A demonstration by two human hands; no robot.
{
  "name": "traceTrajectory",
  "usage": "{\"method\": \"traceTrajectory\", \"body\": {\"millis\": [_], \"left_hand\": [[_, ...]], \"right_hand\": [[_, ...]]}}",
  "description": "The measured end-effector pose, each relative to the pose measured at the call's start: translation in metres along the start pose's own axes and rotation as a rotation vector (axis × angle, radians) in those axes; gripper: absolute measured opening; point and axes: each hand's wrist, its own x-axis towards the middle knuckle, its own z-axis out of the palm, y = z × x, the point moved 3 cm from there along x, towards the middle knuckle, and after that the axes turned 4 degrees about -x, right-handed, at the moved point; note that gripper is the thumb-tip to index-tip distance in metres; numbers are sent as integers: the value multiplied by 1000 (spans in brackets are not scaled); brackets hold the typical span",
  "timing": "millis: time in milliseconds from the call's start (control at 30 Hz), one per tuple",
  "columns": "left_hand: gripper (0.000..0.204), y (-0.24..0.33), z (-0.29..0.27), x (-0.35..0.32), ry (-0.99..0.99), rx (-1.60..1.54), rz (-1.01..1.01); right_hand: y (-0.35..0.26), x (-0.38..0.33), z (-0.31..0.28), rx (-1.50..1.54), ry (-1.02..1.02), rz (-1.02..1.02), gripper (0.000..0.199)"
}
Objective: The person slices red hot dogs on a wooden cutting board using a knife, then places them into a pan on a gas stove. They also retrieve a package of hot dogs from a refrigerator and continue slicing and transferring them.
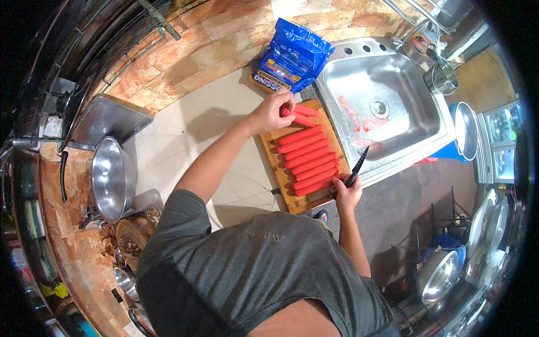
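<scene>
The left hand [273, 112] is closed around one end of a red hot dog sausage [297, 118], pinching it at the far end of a rectangular wooden cutting board [273, 159]; a second loose sausage [306, 110] lies just beyond that hand's fingers, touching or nearly touching the held one. The right hand [347, 191] is clamped on the handle of a black-bladed kitchen knife [357, 167], whose blade points up and away from the hand, over the board's sink-side edge. Between the two hands, a row of red sausages [306, 159] lies side by side across the board, each close against the next, the nearest one just beside the right hand's knuckles. The hands are well apart, one at each end of the board. Beyond the left hand, a blue plastic bag [292, 56] rests on the pale countertop [196, 129], touching the board's far corner. To the right of both hands sits a stainless steel sink [404, 112], with strips of reddish casing [359, 119] lying in its basin near the drain. Far to the left of the left forearm, a round metal bowl [112, 178] stands on the counter.
</scene>
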Motion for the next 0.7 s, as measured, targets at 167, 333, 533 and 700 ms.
{"method": "traceTrajectory", "body": {"millis": [167,333,533,700], "left_hand": [[27,-48,25,-64,160,-37,-153],[20,-34,23,-69,-49,182,-126],[26,-16,20,16,-191,419,-48],[34,-33,42,54,-515,604,-194]], "right_hand": [[9,2,-3,-28,-8,73,26],[-18,-5,-4,65,-13,118,26],[-7,-3,-5,-24,21,70,27],[-21,-7,-4,-42,10,115,24]]}}
